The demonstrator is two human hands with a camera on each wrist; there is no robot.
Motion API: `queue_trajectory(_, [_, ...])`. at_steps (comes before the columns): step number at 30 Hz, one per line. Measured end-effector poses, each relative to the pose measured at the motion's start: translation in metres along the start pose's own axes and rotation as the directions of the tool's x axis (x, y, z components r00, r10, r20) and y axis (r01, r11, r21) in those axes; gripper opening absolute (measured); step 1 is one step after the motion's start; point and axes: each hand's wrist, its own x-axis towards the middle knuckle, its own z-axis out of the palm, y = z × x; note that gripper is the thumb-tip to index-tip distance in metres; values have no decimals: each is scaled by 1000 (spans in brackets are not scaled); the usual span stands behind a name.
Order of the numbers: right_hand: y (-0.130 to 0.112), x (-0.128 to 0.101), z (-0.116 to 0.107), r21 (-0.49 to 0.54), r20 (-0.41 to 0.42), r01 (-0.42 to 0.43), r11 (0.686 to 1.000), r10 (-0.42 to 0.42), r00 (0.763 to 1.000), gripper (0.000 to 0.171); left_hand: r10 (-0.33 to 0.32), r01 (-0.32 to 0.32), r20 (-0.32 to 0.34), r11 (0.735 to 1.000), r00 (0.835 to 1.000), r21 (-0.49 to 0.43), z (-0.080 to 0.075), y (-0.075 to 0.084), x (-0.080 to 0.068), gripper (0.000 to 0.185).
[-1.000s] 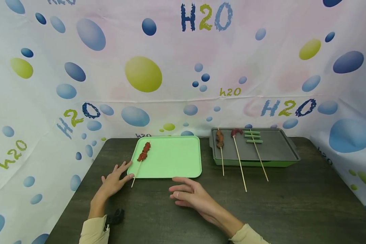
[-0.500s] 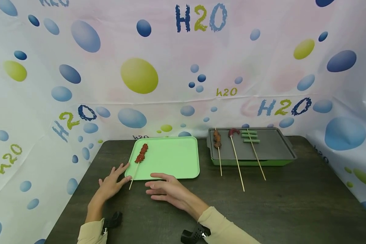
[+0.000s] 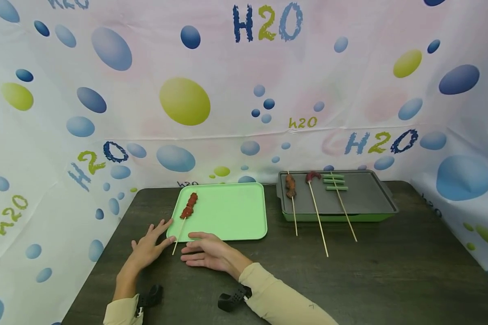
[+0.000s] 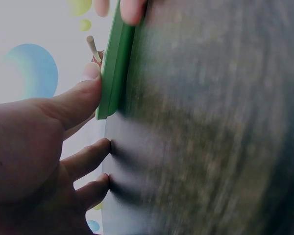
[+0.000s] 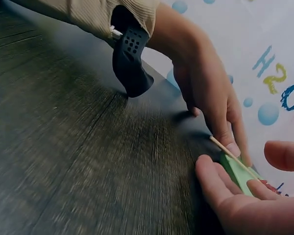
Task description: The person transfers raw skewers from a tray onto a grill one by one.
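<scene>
A light green tray [image 3: 232,212] lies on the dark table with a red meat skewer [image 3: 188,206] along its left side; the stick pokes out over the front edge [image 5: 230,154]. My left hand [image 3: 149,243] rests flat on the table, its fingertips touching the tray's front left corner [image 4: 112,73]. My right hand [image 3: 205,250] lies open just before the tray's front edge, fingers extended toward the stick's end, holding nothing. In the right wrist view its fingertips [image 5: 220,183] are close beside the stick.
A dark griddle pan [image 3: 366,198] on a green base stands at the back right, carrying a brown meat skewer [image 3: 290,187], a red sausage skewer [image 3: 313,177] and a green vegetable skewer [image 3: 335,181]. Printed cloth walls enclose the table.
My right hand has moved left along the tray's front edge to the skewer's stick end. The left hand has stayed at the tray corner.
</scene>
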Motion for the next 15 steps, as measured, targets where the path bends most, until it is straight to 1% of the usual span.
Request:
queue_trajectory(8, [3, 20, 6, 59, -5, 6, 998, -6, 1000, 58, -3, 3, 0, 1000, 1000, 9, 0, -2, 0, 71])
queue_trajectory(12, [4, 27, 5, 82, -11, -9, 997, 10, 1000, 56, -8, 8, 7, 1000, 1000, 4, 1, -1, 1, 71])
queue_trajectory(15, [3, 30, 4, 97, 3, -20, 995, 20, 1000, 55, -19, 19, 12, 1000, 1000, -1, 0, 0, 2, 71])
